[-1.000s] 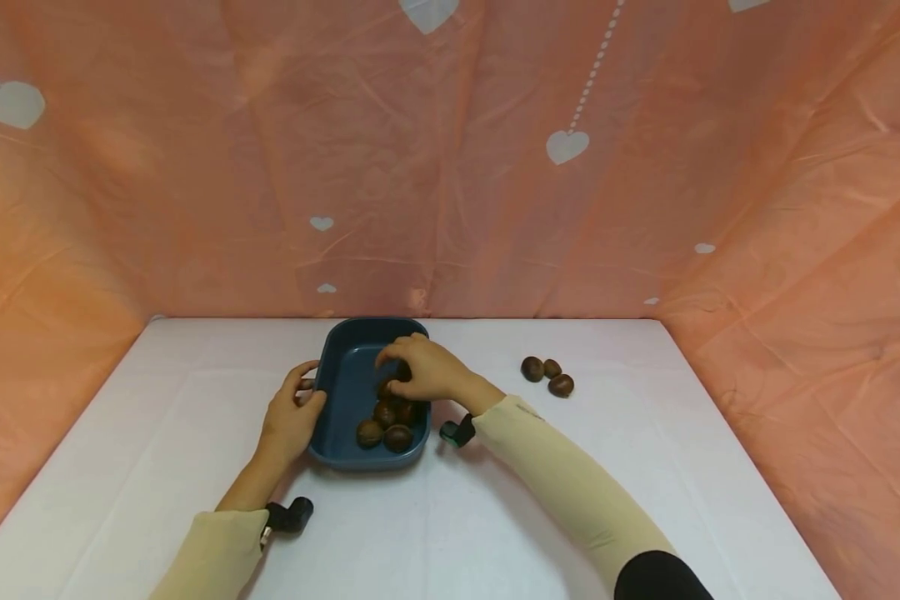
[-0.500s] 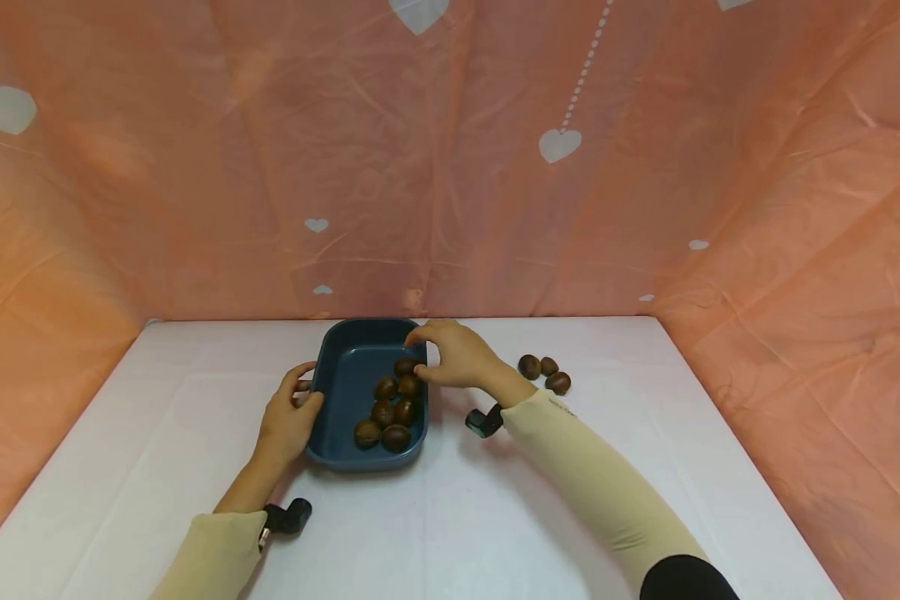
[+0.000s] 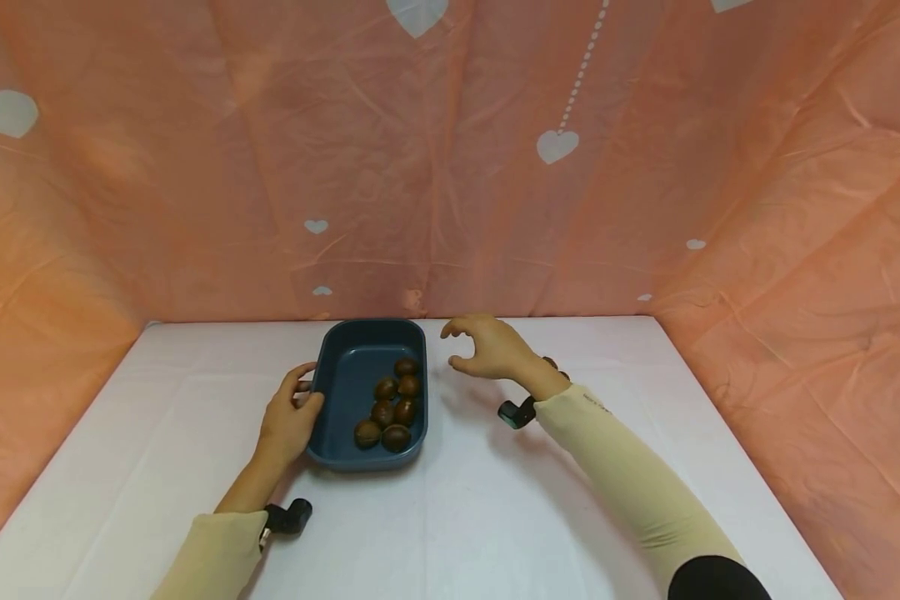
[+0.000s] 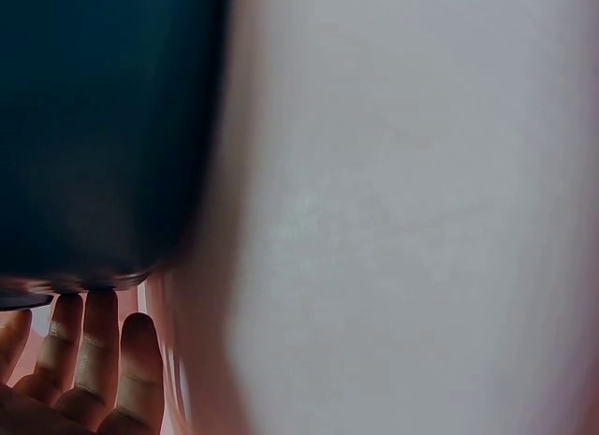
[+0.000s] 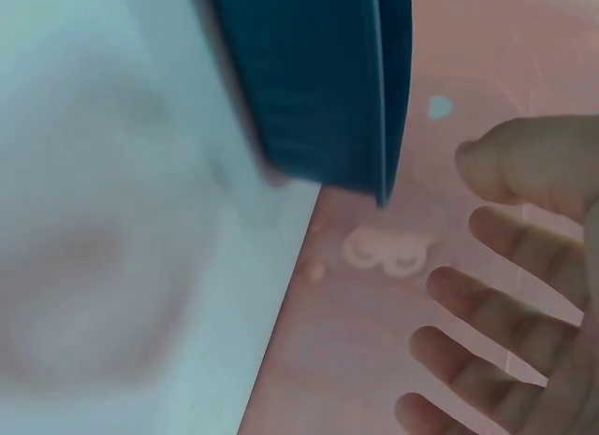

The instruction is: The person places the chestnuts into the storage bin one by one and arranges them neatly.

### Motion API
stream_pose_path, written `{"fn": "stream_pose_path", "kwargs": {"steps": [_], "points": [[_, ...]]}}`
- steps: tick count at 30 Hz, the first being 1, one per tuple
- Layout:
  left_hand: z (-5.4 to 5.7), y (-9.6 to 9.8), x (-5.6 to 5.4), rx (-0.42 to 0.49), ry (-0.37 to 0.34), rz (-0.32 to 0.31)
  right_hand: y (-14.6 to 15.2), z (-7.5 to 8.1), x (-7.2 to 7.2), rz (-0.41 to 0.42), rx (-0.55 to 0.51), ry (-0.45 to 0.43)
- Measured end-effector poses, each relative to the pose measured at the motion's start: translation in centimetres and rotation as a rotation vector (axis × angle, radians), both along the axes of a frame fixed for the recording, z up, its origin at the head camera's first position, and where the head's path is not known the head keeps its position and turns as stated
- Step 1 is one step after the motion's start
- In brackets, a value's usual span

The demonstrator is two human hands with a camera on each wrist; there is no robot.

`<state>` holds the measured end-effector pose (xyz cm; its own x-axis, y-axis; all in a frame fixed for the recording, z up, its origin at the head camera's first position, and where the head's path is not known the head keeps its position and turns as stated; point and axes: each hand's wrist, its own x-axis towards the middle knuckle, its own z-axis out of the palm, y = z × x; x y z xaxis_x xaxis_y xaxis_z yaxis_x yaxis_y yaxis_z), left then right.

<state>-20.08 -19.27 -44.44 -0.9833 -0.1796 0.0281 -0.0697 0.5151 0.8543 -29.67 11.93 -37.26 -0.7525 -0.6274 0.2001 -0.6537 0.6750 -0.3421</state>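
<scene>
A dark blue rectangular tray [image 3: 351, 392] stands on the white-covered table, with several shiny brown chestnuts [image 3: 405, 411] grouped along its right half. My left hand [image 3: 288, 418] rests against the tray's left side. In the left wrist view, its straight fingers [image 4: 98, 351] touch the outside of the tray wall. To the right of the tray, my right hand [image 3: 491, 350] hovers above the table with nothing in it, thumb and fingers spread apart. Loose chestnuts [image 3: 551, 362] peek out behind the right wrist, mostly hidden by it.
White cloth [image 3: 435, 533] covers the table. An orange curtain [image 3: 435, 183] with pale hearts hangs behind the table and along its sides. The tray's far end lies near the back edge of the table.
My right hand has let go of a chestnut in the tray and moved right, out past the rim, now covering most of the loose chestnuts. The left hand stays at the tray.
</scene>
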Motion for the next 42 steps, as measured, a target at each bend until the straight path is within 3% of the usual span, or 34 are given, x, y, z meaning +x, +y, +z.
{"fn": "stream_pose_path", "kwargs": {"steps": [11, 22, 32, 42], "points": [[-0.1, -0.1, -0.1, 0.006, -0.006, -0.002, 3.5, -0.3, -0.7, -0.127, 0.032, -0.075], [0.0, -0.2, -0.1, 0.009, -0.011, -0.011, 7.2, -2.0, -1.7, -0.231, 0.092, -0.150], [-0.1, -0.2, -0.1, 0.005, -0.008, -0.005, 9.0, -3.8, -2.0, -0.284, 0.223, -0.171], [-0.2, -0.3, -0.1, 0.006, -0.012, -0.009, 9.7, -5.0, -2.2, -0.302, 0.267, -0.190]]}}
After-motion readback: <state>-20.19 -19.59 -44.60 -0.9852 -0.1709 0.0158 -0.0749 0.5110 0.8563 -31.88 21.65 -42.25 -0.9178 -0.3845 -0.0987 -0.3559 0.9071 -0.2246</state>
